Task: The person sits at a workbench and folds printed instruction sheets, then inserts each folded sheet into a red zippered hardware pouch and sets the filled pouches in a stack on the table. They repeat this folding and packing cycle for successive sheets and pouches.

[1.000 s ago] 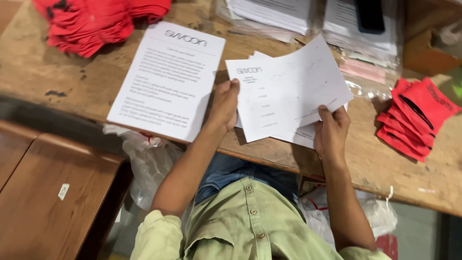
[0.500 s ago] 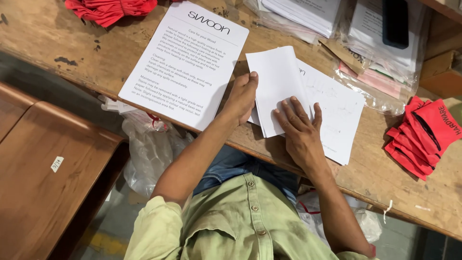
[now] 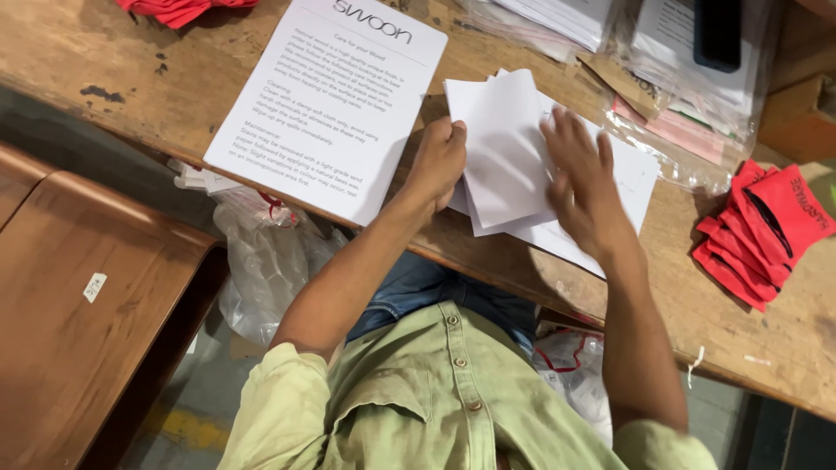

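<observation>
Both hands' fingers [image 3: 557, 144] atop folded white sheets [image 3: 505, 148]

Clear plastic packages [image 3: 670, 130] of papers lie at your bench's far right. A small white label [image 3: 95, 286] sits on the brown panel left.

A worn wooden workbench [image 3: 113, 70] with dark stains spans the top; a smooth brown wooden panel [image 3: 78, 331] sits lower left, above grey floor with a yellow stripe [image 3: 183, 426]
</observation>
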